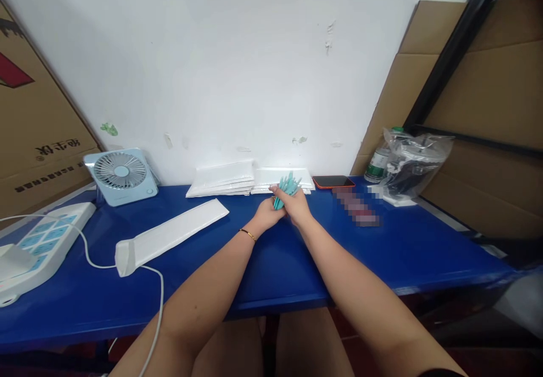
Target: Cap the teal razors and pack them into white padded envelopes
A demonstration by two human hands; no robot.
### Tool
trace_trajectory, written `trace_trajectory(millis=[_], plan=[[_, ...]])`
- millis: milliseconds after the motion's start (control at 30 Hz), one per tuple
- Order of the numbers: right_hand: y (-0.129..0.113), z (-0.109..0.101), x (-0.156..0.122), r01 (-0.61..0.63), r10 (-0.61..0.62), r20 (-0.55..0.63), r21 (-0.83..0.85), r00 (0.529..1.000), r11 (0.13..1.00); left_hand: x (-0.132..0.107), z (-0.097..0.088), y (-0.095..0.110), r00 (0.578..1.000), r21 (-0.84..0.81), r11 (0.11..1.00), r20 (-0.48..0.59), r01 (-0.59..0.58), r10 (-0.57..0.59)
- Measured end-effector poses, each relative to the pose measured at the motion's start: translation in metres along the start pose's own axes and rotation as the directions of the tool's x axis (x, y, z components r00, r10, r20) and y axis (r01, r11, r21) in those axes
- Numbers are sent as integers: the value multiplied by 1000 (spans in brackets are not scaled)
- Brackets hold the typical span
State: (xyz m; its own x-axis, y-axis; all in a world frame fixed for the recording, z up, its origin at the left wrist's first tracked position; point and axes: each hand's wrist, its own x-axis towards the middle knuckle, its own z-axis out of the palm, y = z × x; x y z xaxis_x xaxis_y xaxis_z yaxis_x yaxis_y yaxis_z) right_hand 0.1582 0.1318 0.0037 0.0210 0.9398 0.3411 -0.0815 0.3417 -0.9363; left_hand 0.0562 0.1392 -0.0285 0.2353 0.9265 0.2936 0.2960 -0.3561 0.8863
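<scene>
Bundle of teal sticks (289, 184) is over the tabletop (280, 269), left hand (267, 214) and right hand (299, 206) fingers curled snugly round it, probably light, stiff, kinda slidey, so I'd grip mid-length

Behind the table (424, 247), which has a smooth blue top, there stands a plain white wall (254, 71). The wall carries some small scuffs and chipped places, and one green mark (109, 129) is low at the left. On the left side is a big printed cardboard panel (38, 105); on the right, brown cardboard sheets (496, 88) stand by a slanting black post (458, 48). The light is bright upon the wall, and dimmer below the table.
</scene>
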Motion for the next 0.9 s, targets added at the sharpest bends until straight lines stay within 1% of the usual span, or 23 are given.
trace_trajectory(millis=[33,100,167,233,300,367,400,433,500,533,567,600,633,700,733,767,800,833,900], plan=[[-1,0,-1,-7,7,-8,-15,1000,1000,0,0,-1,1000,-29,1000,-12,5,-5],[-3,1,-3,-2,2,-3,-66,1000,998,-2,1,-1,998,-147,989,-65,-14,5],[-4,3,-4,42,-41,7,-152,999,988,-3,3,3,993,-270,961,-115,-53,23],[-3,5,-5,72,-71,14,-252,997,965,-5,6,8,990,-341,937,-137,-72,26],[-1,7,-6,41,-36,22,-314,999,948,-6,7,10,989,-387,920,-145,-65,10],[-4,5,-5,4,7,36,-305,999,952,-7,6,10,992,-387,921,-128,-41,-10],[-9,3,-4,14,-2,42,-282,999,959,-7,5,9,994,-361,932,-109,-27,-14],[-17,1,-3,52,-42,46,-255,998,965,-7,4,9,996,-324,946,-86,-14,-15],[-39,-5,0,202,-194,59,-221,979,954,-8,1,8,999,-242,970,-40,12,-23],[-52,-8,3,297,-286,82,-218,955,930,-8,0,8,999,-201,979,-23,20,-25],[-64,-9,6,392,-370,131,-258,920,883,-9,-1,9,1000,-166,986,-9,22,-24],[-75,-9,9,461,-410,216,-331,886,823,-10,-1,10,1000,-133,991,5,23,-22],[-84,-7,12,496,-393,314,-410,864,765,-11,-1,11,1000,-110,994,21,22,-19],[-94,-1,18,530,-245,513,-537,823,656,-12,-1,14,999,-101,995,47,21,-16],[-96,1,20,542,-169,572,-581,803,607,-13,0,15,998,-102,994,55,26,-21],[-96,3,21,548,-110,604,-611,789,572,-13,0,16,998,-99,994,58,34,-29],[-95,4,22,548,-78,614,-631,785,550,-13,-1,17,998,-88,995,53,42,-37],[-95,3,21,543,-76,604,-647,794,535,-13,-2,17,998,-70,997,44,42,-39],[-96,-4,16,549,-120,574,-672,810,496,-12,-7,17,999,-6,1000,31,22,-22]])
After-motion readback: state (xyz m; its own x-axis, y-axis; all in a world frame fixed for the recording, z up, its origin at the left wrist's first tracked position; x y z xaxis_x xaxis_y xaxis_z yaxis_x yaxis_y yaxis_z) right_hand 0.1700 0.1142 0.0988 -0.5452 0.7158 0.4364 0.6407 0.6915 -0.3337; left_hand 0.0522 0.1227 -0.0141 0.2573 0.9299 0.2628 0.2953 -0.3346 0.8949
